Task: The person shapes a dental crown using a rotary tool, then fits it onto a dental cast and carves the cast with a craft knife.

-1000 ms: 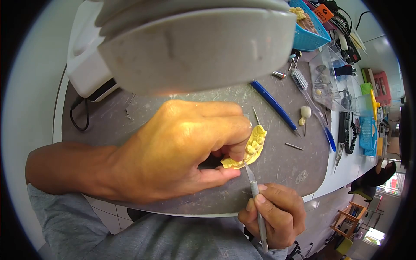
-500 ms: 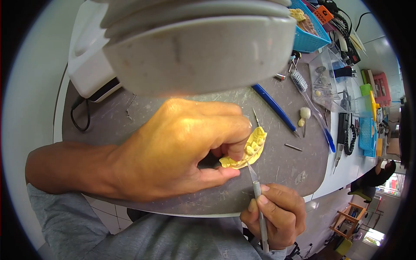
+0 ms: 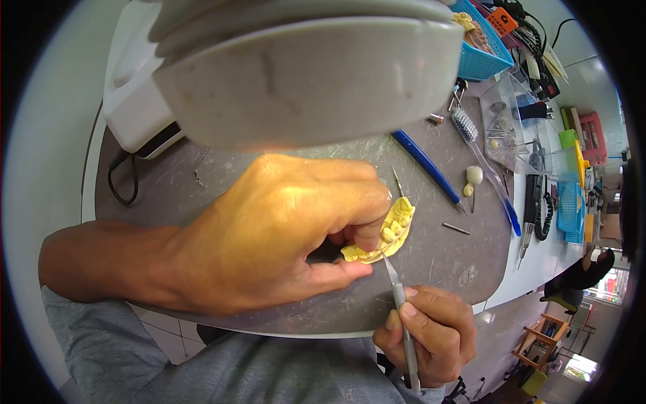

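Observation:
My left hand (image 3: 282, 229) grips a yellow dental cast (image 3: 393, 231) between thumb and fingers, holding it just above the grey work mat (image 3: 431, 256). My right hand (image 3: 427, 333) is closed around a thin metal knife (image 3: 402, 310), held like a pen. The blade tip touches the lower edge of the cast near my left thumb. Much of the cast is hidden behind my fingers.
A grey lamp head (image 3: 303, 74) hangs close overhead. On the mat lie a blue-handled tool (image 3: 425, 163), a toothbrush (image 3: 481, 161), a small bur (image 3: 456, 228) and a white-tipped tool (image 3: 473, 178). Blue baskets (image 3: 479, 57) and clear boxes (image 3: 521, 124) stand at the right.
The knife was drawn back slightly from the cast half a second ago and its tip now rests against the cast's lower edge again. My left hand has barely moved.

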Tool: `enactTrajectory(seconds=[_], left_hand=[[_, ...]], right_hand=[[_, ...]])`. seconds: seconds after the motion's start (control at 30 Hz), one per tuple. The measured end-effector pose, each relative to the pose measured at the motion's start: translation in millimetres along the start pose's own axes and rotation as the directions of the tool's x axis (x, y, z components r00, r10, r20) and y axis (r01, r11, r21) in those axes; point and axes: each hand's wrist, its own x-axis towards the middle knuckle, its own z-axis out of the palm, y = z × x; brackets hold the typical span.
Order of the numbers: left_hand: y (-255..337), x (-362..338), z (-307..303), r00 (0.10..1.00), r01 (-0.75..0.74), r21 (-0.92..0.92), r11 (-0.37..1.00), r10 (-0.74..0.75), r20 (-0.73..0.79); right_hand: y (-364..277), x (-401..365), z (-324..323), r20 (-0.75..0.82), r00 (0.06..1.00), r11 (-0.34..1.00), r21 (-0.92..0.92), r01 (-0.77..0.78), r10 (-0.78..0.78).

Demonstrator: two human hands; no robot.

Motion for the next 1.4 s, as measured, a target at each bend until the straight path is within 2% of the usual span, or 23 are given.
enactTrajectory(seconds=[0.23, 0.93, 1.1, 1.23, 1.33, 1.4], left_hand=[[-0.4, -0.3, 0.8, 1.000, -0.004, 0.006, 1.000, 0.004, -0.006], [0.2, -0.1, -0.4, 1.000, -0.002, -0.004, 1.000, 0.002, -0.007], [-0.3, -0.4, -0.4, 1.000, -0.002, -0.012, 1.000, 0.001, -0.008], [-0.2, -0.5, 0.0, 1.000, 0.005, -0.016, 1.000, -0.005, -0.001], [0.1, -0.4, 0.3, 1.000, 0.000, -0.017, 1.000, 0.000, -0.013], [0.1, -0.2, 0.0, 1.000, -0.003, -0.011, 1.000, 0.003, -0.008]], right_hand=[[0.8, 0.0, -1.1, 0.008, 1.000, 0.999, 0.041, 0.002, -0.003], [1.5, -0.5, -4.8, 0.012, 1.000, 1.000, -0.027, 0.001, -0.001], [2.1, -0.8, -6.1, 0.055, 0.998, 0.998, 0.056, -0.011, 0.008], [1.8, 0.5, -7.4, 0.073, 0.997, 0.999, 0.043, -0.020, 0.017], [1.4, -0.2, -6.4, 0.073, 0.997, 0.999, 0.039, -0.016, 0.013], [0.0, -0.9, -4.5, 0.014, 0.999, 0.999, -0.009, -0.041, 0.041]])
